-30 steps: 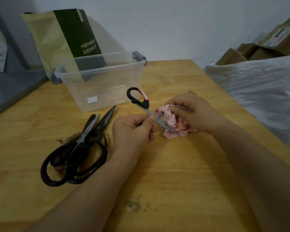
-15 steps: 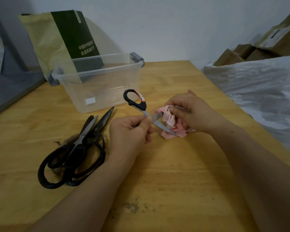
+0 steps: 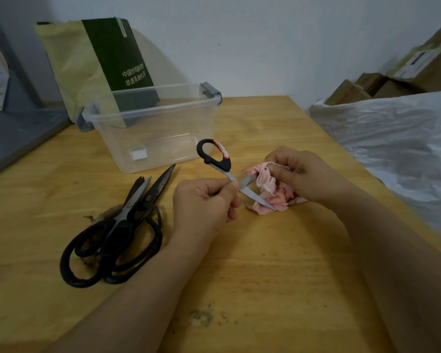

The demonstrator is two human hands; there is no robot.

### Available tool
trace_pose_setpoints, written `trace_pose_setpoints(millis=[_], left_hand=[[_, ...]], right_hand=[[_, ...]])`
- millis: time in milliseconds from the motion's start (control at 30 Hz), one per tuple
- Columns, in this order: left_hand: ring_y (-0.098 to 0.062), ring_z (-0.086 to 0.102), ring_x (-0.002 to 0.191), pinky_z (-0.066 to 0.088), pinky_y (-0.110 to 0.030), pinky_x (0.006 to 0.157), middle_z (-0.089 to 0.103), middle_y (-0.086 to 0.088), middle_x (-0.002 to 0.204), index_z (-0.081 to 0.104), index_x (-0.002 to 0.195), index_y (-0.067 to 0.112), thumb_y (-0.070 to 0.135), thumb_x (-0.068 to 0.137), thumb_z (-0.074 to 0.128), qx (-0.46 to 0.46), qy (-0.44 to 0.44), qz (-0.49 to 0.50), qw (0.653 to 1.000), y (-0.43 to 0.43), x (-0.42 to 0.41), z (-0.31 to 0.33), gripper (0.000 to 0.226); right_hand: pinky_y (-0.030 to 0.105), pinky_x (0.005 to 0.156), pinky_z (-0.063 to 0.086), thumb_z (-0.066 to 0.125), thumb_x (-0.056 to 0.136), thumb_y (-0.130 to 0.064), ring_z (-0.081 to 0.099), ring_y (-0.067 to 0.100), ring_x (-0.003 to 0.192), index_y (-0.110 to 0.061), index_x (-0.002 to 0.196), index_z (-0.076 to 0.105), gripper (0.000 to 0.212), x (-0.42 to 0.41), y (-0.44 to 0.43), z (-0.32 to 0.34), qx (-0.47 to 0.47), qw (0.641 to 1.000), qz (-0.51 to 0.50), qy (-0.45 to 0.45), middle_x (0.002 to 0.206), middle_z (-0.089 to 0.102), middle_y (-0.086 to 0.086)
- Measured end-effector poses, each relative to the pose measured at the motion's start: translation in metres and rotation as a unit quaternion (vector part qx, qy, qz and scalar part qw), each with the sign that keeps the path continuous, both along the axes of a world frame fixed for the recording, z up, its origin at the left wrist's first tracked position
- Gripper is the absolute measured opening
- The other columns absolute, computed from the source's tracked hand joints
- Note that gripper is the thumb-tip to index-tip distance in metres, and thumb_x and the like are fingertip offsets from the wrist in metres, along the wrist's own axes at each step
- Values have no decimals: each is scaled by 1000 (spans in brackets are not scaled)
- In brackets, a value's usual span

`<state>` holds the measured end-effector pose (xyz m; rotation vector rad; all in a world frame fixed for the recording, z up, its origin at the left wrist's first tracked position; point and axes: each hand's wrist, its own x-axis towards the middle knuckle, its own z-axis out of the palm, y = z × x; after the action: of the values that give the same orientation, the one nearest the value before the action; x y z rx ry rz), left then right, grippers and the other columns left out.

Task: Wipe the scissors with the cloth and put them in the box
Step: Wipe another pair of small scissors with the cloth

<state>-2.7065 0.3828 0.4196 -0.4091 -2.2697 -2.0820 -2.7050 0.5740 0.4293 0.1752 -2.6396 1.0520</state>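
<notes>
My left hand (image 3: 204,207) grips a small pair of scissors (image 3: 215,156) with a black and red handle, near the pivot, blades spread apart. My right hand (image 3: 303,174) pinches a crumpled pink cloth (image 3: 267,186) around the upper blade; the lower blade lies across the cloth on the wooden table (image 3: 239,263). The clear plastic box (image 3: 158,133) with grey latches stands open just behind, with only a small white label visible inside. Two larger black scissors (image 3: 120,225) lie overlapping on the table left of my left hand.
A yellow and dark green bag (image 3: 99,64) leans on the wall behind the box. A large white sack (image 3: 397,149) and cardboard boxes (image 3: 392,80) crowd the right side. A grey surface (image 3: 15,133) borders the table at left.
Both hands and the small scissors stay in nearly the same place. My right hand has shifted the cloth slightly along the upper blade.
</notes>
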Motion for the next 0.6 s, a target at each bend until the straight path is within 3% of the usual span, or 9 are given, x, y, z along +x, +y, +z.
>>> trace_pose_setpoints(millis=[233,333,400,500,600], left_hand=[[-9,52,41,48,-20,45,59,3,45,68,61,14,10,86,65,-4,6,0,1000,-3,0,2,25],[-12,52,42,46,-21,45,59,-1,47,66,57,9,8,86,65,43,-1,23,999,-10,-4,4,29],[-13,53,43,46,-22,45,59,-2,48,65,57,8,7,87,64,81,-12,40,996,-12,-8,5,30],[-12,54,43,46,-21,44,59,-3,49,65,57,8,9,88,62,100,-26,39,994,-7,-6,7,31],[-12,54,44,47,-21,44,60,-2,50,66,58,11,9,88,62,104,-25,39,994,-4,-5,7,31]], right_hand=[[28,69,44,48,98,-18,56,17,81,-12,95,62,15,-1,4,-4,-48,996,-71,-39,86,61,3],[33,73,46,43,100,-20,58,25,84,-6,94,62,25,-3,13,-6,-66,986,-155,7,90,64,12],[31,72,48,46,99,-20,59,19,84,-14,90,63,20,-1,12,0,-124,972,-189,61,96,64,8],[17,63,48,54,95,-15,63,8,75,-20,87,68,17,3,-5,11,-230,961,-137,65,95,66,4],[26,60,47,55,95,-17,62,15,65,-17,88,73,19,8,-19,14,-285,955,-79,-23,80,71,12]])
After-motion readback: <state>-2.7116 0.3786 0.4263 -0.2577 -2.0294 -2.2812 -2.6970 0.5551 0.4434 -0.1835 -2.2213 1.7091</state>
